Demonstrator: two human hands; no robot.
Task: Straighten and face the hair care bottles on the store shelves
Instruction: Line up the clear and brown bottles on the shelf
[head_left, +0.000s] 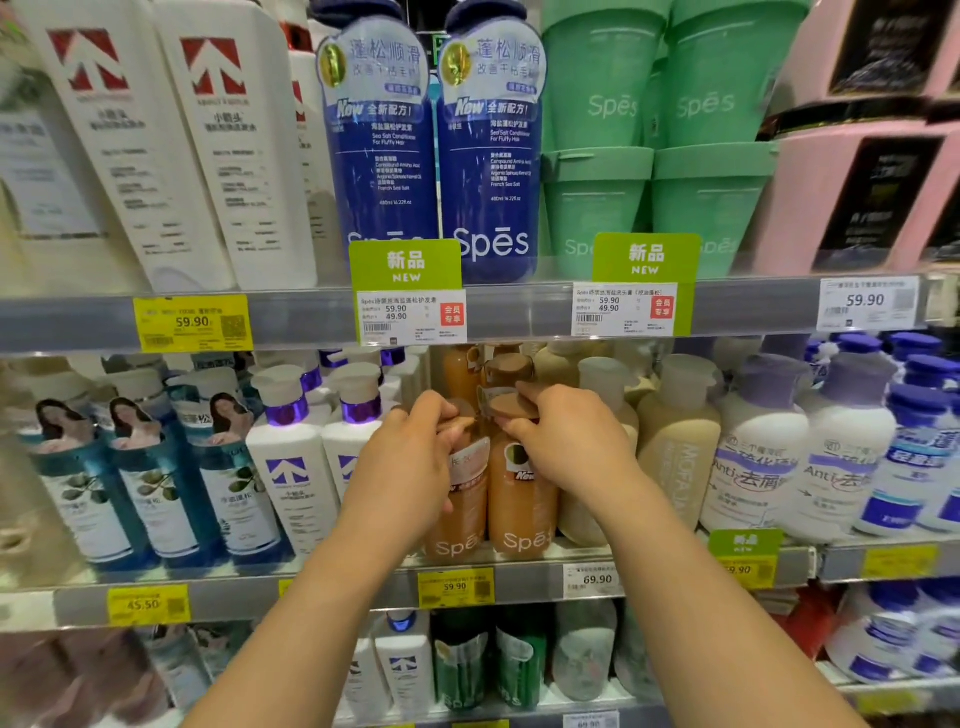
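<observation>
**Facing under way on the middle shelf, orange bottles in hand**

Work centred on the middle shelf (519, 584), at two orange bottles standing side by side at the near edge. Left hand (410, 457) curled round the neck and shoulder of the left orange bottle (460, 519), grasping it. Right hand (563, 441) pinching the brown cap of the right orange bottle (519, 512), thumb and fingers closed on the cap rim. Both bottles upright, touching or nearly so, with the brand word readable low on each; the label of the left one looks turned a little off square, though partly hidden by the hand. More orange bottles visible farther back behind the pair, order there too dim to judge.

Judged as mid-task. Top shelf looks finished: white bottles (171, 145) at far left, two blue bottles (436, 145) facing front, green tubs (660, 145) stacked, pink tubs (857, 156) to the right. On the middle shelf, teal bottles (119, 483) and white pump bottles (291, 467) to the left stand in rows with labels forward; beige bottles (675, 447) and white bottles with purple caps (763, 457) to the right appear upright, the beige label reading sideways. Bottom shelf, with dark green bottles (488, 660) and others, blurred and partly cut off; probably still to check.

Left to do, by this view: squaring the orange pair to the front edge, then likely the beige row and the bottom shelf.
</observation>
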